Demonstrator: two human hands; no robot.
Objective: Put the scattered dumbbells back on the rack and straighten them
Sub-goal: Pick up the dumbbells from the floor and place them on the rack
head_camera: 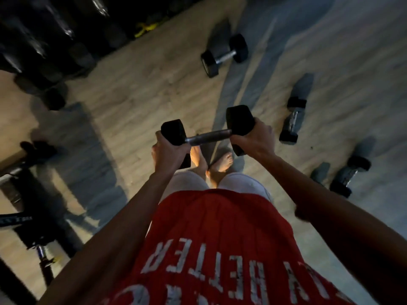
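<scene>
Three dumbbells lie loose on the floor [143,84] ahead and to your right: the far dumbbell [224,55] out in front, the middle dumbbell [293,119] just past your right hand, and the near dumbbell [350,176] towards the right edge of view, each well apart from the others. A fourth, the held dumbbell [207,137], hangs almost level in front of your waist, above your bare feet [211,161]. Your left hand [169,150] is wrapped round its left head and your right hand [253,137] grasps its right head, with the metal bar showing between them. The rack [44,40] sits dark and blurred in the upper left, dark weight ends along its lower edge. A wide strip of open floor runs between you and it. Dark gym equipment [33,216] crowds the left edge close beside you.
</scene>
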